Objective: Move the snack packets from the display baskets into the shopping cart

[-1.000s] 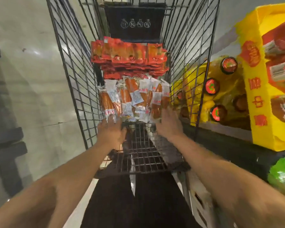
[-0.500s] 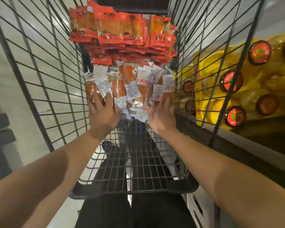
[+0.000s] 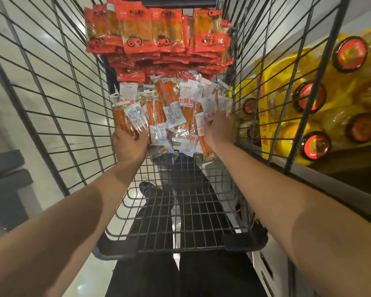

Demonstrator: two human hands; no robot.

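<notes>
Both hands (image 3: 130,144) (image 3: 220,128) w/ packets (image 3: 169,110) now deeper in cart (image 3: 51,103), right blurred

yellow oil bottles (image 3: 308,99), red caps (image 3: 349,53)
</notes>
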